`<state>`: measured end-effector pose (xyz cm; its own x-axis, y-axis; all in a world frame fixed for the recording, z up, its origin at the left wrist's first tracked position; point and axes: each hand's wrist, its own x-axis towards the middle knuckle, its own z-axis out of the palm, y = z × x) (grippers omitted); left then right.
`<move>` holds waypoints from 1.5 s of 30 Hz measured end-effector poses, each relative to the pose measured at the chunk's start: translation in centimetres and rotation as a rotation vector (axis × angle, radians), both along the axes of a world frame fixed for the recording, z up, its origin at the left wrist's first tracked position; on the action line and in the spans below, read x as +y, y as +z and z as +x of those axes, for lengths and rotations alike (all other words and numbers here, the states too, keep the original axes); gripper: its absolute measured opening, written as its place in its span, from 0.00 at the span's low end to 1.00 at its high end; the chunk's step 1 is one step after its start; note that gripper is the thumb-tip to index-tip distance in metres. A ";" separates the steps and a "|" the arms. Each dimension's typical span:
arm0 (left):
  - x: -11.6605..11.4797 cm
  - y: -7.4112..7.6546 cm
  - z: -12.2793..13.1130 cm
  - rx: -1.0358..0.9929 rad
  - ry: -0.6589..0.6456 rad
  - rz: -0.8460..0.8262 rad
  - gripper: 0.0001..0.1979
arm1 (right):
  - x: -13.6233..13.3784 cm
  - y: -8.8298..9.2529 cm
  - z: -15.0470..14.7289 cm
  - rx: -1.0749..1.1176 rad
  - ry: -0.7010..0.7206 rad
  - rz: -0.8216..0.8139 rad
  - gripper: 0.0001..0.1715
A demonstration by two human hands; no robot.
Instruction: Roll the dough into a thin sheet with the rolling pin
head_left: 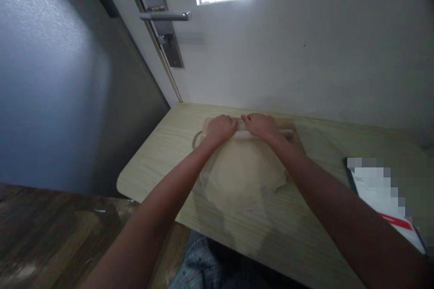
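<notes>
We are clenching our left hand (220,129) and right hand (261,125) around the rolling pin (285,132) at the upper edge of the dough (242,178), mid-frame; bare table (159,158) is lying left.

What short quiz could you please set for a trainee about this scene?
1. True or false: the left hand and the right hand are both on the pin.
2. The pin lies at the dough's: A) far edge, B) near edge, C) middle.
3. Fill in: the paper lies on the table to the ___ of the dough.
Key: 1 true; 2 A; 3 right.
</notes>
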<state>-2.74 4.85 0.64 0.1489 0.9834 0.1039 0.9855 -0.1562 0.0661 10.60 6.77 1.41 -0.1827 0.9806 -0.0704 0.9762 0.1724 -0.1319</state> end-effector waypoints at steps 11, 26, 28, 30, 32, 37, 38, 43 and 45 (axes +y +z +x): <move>-2.6 0.6 0.5 0.001 -0.014 -0.019 0.24 | -3.1 0.4 0.4 -0.015 -0.039 0.001 0.31; -11.9 -0.5 2.0 -0.027 -0.049 0.257 0.17 | -11.4 -1.3 0.8 -0.024 0.032 0.468 0.22; -12.8 -0.6 2.3 -0.033 -0.053 0.263 0.17 | -11.9 -1.3 0.8 -0.026 0.033 0.472 0.21; -13.4 -0.6 2.7 -0.035 -0.052 0.256 0.17 | -12.2 -1.2 0.8 -0.022 0.036 0.473 0.21; -13.7 -0.5 3.1 -0.032 -0.040 0.242 0.18 | -12.4 -1.1 0.9 -0.016 0.044 0.476 0.21; -13.9 -0.2 3.9 -0.042 0.005 0.221 0.18 | -13.0 -1.2 0.9 0.005 0.022 0.467 0.21; -13.9 -0.2 3.9 -0.050 0.011 0.226 0.18 | -13.1 -1.3 0.8 0.009 0.013 0.467 0.21; -13.6 -0.3 4.0 -0.076 0.009 0.233 0.19 | -12.8 -1.4 0.6 0.038 -0.013 0.477 0.22; -13.1 -0.2 3.9 -0.073 0.008 0.222 0.19 | -12.3 -1.3 0.6 0.052 -0.017 0.472 0.23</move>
